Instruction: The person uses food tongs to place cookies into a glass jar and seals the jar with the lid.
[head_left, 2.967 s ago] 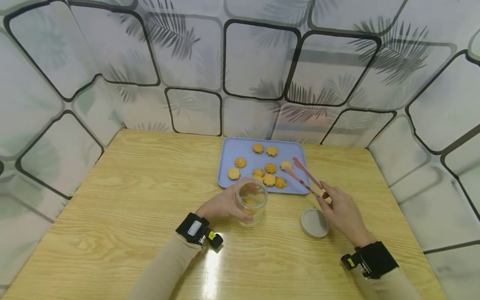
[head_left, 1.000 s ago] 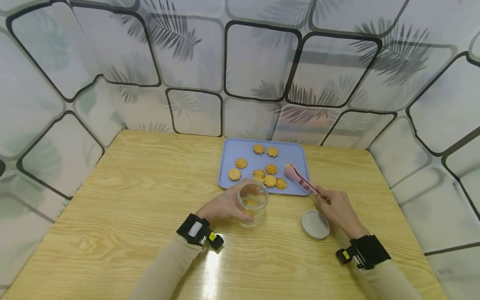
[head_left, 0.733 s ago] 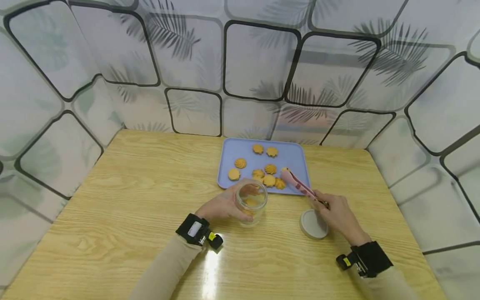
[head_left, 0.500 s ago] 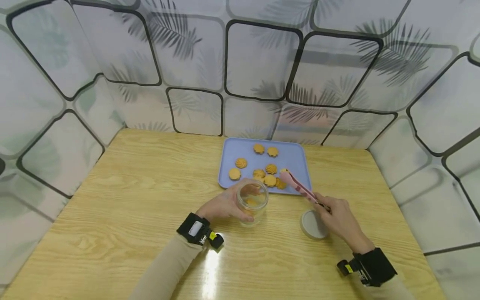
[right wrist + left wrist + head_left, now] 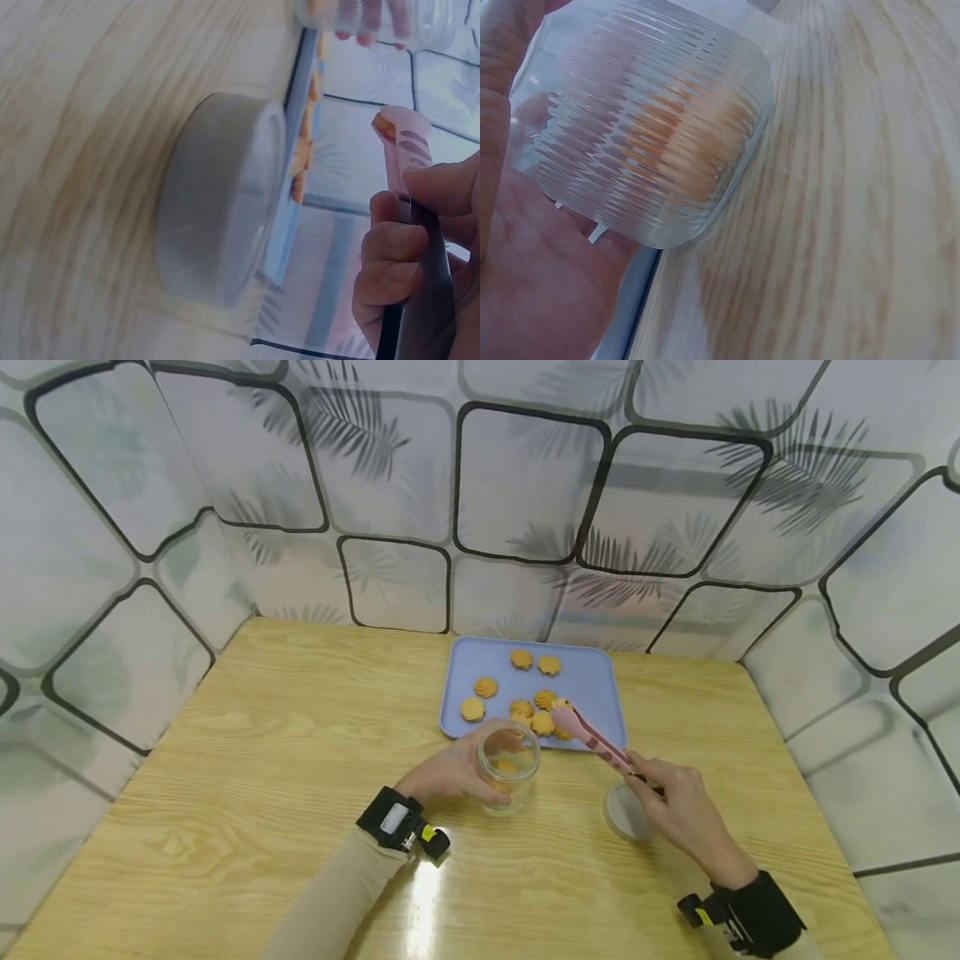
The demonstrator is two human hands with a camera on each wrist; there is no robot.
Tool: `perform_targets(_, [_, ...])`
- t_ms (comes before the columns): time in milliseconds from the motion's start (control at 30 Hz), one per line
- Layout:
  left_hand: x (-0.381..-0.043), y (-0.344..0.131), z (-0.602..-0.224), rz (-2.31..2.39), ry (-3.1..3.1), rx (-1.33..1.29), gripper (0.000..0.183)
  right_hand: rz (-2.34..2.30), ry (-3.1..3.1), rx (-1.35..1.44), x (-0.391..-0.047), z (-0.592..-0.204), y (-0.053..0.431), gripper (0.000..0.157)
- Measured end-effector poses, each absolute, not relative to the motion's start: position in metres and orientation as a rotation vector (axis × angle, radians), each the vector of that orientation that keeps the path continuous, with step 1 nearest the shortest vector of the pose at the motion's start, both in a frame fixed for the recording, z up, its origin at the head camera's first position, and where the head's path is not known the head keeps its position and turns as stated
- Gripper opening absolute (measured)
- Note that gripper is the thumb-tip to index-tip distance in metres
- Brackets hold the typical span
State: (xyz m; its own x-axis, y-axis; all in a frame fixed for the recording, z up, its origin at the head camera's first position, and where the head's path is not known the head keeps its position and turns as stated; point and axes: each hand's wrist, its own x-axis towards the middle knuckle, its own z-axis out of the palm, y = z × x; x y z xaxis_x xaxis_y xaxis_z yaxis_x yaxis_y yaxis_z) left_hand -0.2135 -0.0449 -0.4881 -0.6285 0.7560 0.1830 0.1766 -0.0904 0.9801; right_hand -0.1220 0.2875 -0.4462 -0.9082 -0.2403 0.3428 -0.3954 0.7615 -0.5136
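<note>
A cookie was pinched in pink tongs, gripped by the right hand over a blue tray, while a glass jar was grasped by the left hand just in front.

Head cam looks forward and down on the table from above, left-wrist cam sits tight on the jar, right-wrist cam looks low and sideways-tilted past the lid to the tray, jar showing in all three.

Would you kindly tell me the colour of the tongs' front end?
The tongs' front end is pale pink with darker marks, clearest in the right wrist view.
</note>
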Motion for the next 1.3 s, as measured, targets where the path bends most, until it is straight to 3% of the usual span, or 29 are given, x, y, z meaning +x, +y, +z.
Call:
perform_targets(667, [-0.214, -0.044, -0.486, 1.739, 1.765, 0.954, 0.089, 0.880, -2.536, 0.724, -0.109, -0.419, 0.265, 0.044])
perform_targets(1300, [-0.213, -0.048, -0.488, 1.724, 1.779, 0.899, 0.088, 0.939, -2.535, 0.833, -0.101, -0.418, 0.253, 0.048])
